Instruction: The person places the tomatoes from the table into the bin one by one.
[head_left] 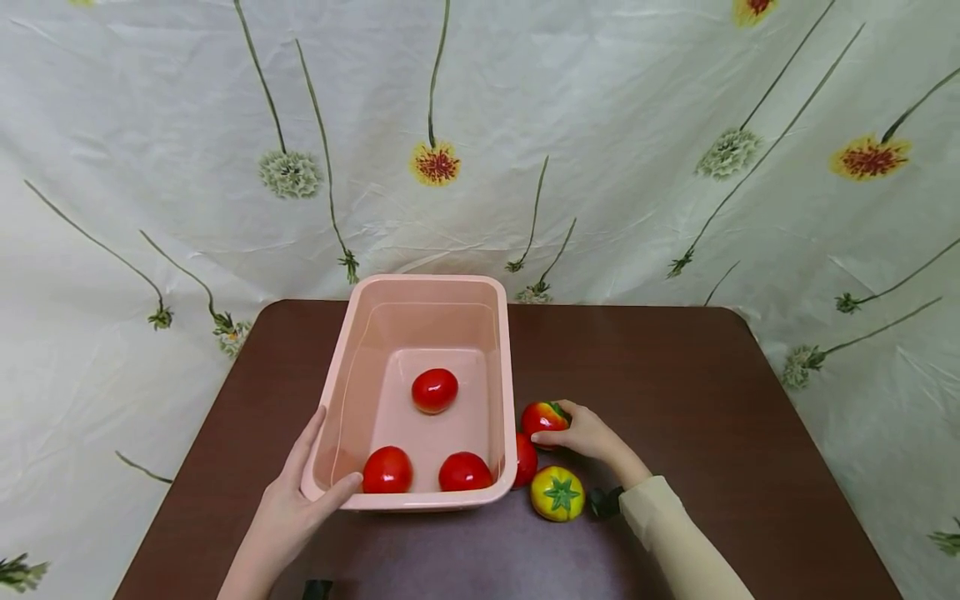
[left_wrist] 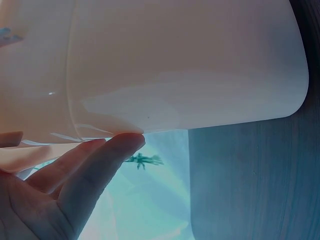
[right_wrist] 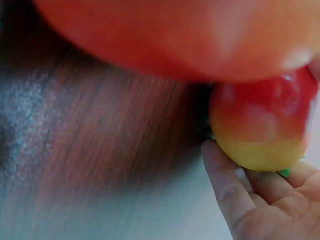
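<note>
At the lower left corner of a pink plastic tub (head_left: 427, 280), my left hand (head_left: 288, 508) grips the rim, thumb over the front edge and fingers along the outer side. In the left wrist view, fingertips (left_wrist: 125, 142) touch the tub's wall (left_wrist: 175, 60). Beyond the tub's right side my right hand (head_left: 592, 437) holds a red-and-yellow tomato (head_left: 542, 421) with a green top. The right wrist view shows fingers under this tomato (right_wrist: 262, 125). Three red tomatoes lie inside the tub: one mid-floor (head_left: 435, 390), two along the front (head_left: 387, 471) (head_left: 465, 472).
Against the tub's right wall sits another red tomato (head_left: 527, 461), partly hidden. Just in front is a yellow tomato (head_left: 557, 493) with a green star-shaped top. A large blurred red tomato (right_wrist: 190, 40) fills the top of the right wrist view. The brown table (head_left: 637, 358) meets a flowered cloth (head_left: 585, 100).
</note>
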